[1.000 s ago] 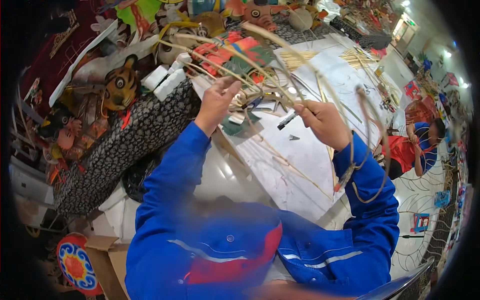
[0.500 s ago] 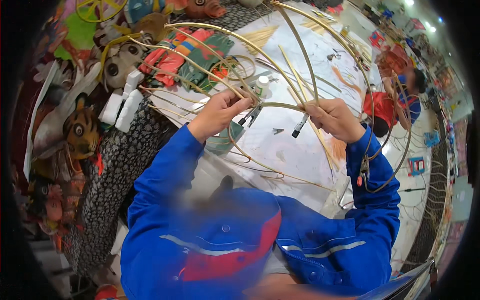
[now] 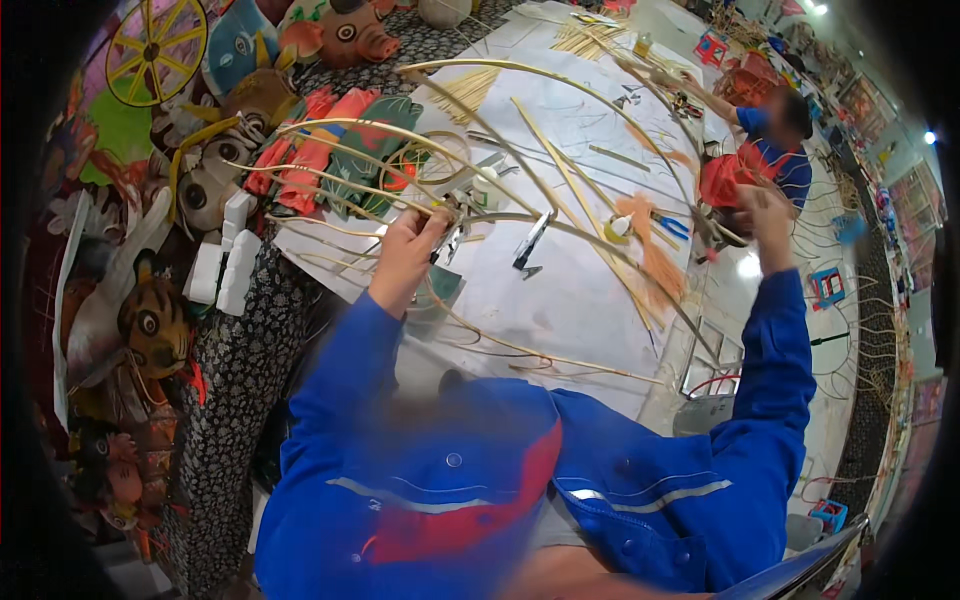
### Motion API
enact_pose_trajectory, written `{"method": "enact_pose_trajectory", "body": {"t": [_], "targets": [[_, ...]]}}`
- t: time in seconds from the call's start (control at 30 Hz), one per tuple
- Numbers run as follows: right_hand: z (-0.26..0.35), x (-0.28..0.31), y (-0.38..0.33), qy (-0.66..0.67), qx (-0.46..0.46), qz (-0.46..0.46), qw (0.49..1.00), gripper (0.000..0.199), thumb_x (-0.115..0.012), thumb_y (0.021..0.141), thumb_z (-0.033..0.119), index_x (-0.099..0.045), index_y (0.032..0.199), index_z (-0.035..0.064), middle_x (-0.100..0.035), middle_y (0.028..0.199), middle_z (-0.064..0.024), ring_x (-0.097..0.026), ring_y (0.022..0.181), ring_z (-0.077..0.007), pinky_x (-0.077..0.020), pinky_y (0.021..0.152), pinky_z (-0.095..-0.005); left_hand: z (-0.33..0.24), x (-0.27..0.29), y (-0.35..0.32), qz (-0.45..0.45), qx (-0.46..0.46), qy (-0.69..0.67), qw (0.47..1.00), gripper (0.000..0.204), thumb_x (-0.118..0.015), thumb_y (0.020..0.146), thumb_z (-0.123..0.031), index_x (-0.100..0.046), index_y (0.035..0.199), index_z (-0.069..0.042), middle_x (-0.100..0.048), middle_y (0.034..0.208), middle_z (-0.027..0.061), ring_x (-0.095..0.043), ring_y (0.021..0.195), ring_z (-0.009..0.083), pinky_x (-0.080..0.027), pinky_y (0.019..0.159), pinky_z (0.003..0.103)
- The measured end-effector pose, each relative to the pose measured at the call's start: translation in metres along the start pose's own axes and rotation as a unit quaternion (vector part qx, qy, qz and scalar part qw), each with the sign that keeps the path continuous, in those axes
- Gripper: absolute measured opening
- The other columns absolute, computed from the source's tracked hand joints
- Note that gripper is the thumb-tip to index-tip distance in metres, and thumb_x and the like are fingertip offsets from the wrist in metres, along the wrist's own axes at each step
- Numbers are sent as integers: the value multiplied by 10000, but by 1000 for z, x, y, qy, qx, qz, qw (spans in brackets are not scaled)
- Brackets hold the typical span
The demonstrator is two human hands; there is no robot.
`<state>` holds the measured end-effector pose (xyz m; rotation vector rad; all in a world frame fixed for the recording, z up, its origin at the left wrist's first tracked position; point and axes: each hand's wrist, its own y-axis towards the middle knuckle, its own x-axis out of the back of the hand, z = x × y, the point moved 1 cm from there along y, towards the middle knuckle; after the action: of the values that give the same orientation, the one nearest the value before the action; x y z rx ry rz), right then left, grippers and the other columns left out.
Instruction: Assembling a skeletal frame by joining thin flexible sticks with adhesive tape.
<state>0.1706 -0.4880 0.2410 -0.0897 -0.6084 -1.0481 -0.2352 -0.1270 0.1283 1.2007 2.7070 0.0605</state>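
Observation:
My left hand [image 3: 405, 255] grips a joint of a frame of curved bamboo strips [image 3: 470, 215] held over the white table sheet [image 3: 590, 310]. Long pale strips arc from that joint up and to the right. My right hand [image 3: 765, 215] is lifted far to the right, off the table's edge, close to the end of one bent strip. Its fingers look curled, but blur hides whether anything thin is in them. Blue sleeves cover both my forearms.
A tiger mask [image 3: 150, 325], white foam blocks [image 3: 225, 265], a pig-head figure [image 3: 340, 35] and a yellow wheel [image 3: 155, 45] crowd the left side. A small dark tool [image 3: 530, 245] and blue-handled scissors [image 3: 672, 226] lie on the sheet. Another person in blue [image 3: 780, 135] works at the far right.
My right hand left the joint of strips and swung out and up to the right. My left hand kept its hold on the frame. The view shifted left over the table.

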Motion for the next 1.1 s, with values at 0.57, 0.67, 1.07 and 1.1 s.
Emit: {"method": "enact_pose_trajectory", "body": {"t": [0.57,0.67,1.07,1.1], "targets": [[105,-269,-189,182,-21,66,981,493,-790,819,438,-670,800,-40,-653,644,-106,-610,581,-141,-497,552,-300,-32,-85,-22,-106,-50,300,947,397,-599,968,-325,-684,907,59,-699,834,219,-666,779,364,-494,711,414],[109,-268,-185,177,-41,118,976,524,-752,841,472,-642,726,-27,-615,559,-89,-594,509,-144,-473,506,-300,-36,-92,-31,-115,-42,317,941,408,-592,969,-324,-669,868,64,-684,806,224,-651,764,383,-487,704,435],[98,-244,-188,266,-132,147,944,347,-723,874,279,-642,717,-20,-575,559,-29,-489,458,-66,-373,438,-237,-45,-91,-43,-140,-42,338,930,409,-589,967,-314,-641,831,68,-666,784,233,-636,739,397,-481,687,450],[95,-245,-187,294,-140,146,934,335,-722,876,268,-637,707,-9,-566,551,-21,-476,452,-61,-364,436,-232,-47,-90,-44,-139,-34,344,928,412,-592,966,-317,-640,829,68,-667,780,231,-636,736,394,-481,680,444]]}}
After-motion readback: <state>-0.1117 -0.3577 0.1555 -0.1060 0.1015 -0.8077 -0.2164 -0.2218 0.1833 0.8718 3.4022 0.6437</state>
